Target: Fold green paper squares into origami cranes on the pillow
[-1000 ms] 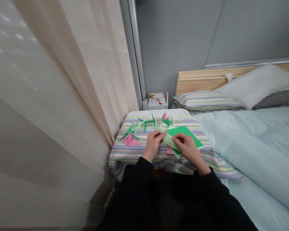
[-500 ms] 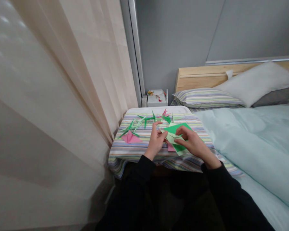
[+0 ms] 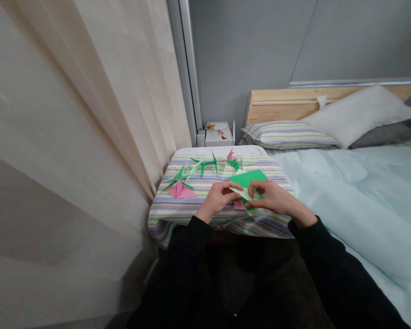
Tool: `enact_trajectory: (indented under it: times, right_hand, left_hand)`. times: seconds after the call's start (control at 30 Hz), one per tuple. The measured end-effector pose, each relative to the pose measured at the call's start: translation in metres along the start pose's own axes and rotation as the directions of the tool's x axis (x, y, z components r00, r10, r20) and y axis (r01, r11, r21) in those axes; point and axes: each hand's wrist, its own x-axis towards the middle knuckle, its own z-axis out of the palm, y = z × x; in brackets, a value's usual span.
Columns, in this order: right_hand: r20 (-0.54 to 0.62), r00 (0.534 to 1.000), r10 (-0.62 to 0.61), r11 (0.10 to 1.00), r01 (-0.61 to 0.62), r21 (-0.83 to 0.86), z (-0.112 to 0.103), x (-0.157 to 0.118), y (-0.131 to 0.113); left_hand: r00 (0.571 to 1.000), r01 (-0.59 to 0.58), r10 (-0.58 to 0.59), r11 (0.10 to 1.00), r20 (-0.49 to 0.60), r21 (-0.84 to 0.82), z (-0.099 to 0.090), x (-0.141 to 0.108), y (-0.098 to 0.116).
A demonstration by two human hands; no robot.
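Pale-green origami paper [image 3: 245, 194], thin and light, pinched at both ends

The left hand [image 3: 219, 197] is curled, its thumb and fingers pinching the paper's left end. The right hand [image 3: 272, 197] comes in from the other side, with its thumb and fingertips closed on the right end. Between them the folded paper lies at a slant over the middle of the striped cloth [image 3: 178, 218], closer to the front edge than the back. It probably weighs next to nothing. The folds may stiffen it slightly along the creases, but a hard squeeze would likely crumple it. Its folded edges look like the best place to hold, with light pressure from the finger pads. A bright green paper sheet [image 3: 249, 178] lies behind and partly under it, and a pink paper sheet [image 3: 239, 205] shows just below the hands. Toward the cloth's back edge sit green origami cranes [image 3: 205, 165], while a pink origami piece [image 3: 180, 190] lies near the left edge. Past the right edge spreads a pale-blue duvet [image 3: 345, 201], and a striped pillow [image 3: 287, 135] lies beyond the back edge.
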Motion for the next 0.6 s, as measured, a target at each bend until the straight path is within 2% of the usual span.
enact_trajectory:
  times: [0.33, 0.43, 0.6]
  right_hand:
    - [-0.027, 0.99, -0.138, 0.989, 0.139, 0.04, -0.017, -0.001, 0.001]
    - [-0.022, 0.993, -0.114, 0.993, 0.115, 0.034, -0.016, -0.001, -0.001]
    - [0.012, 0.998, -0.054, 0.996, 0.055, -0.071, -0.01, 0.002, -0.004]
  left_hand:
    - [0.994, -0.035, 0.037, 0.999, -0.1, 0.021, 0.01, 0.0, 0.0]
    - [0.994, -0.013, 0.012, 1.0, -0.107, -0.006, 0.01, 0.0, -0.002]
    - [0.994, -0.024, 0.025, 1.0, -0.111, 0.006, 0.008, 0.0, -0.001]
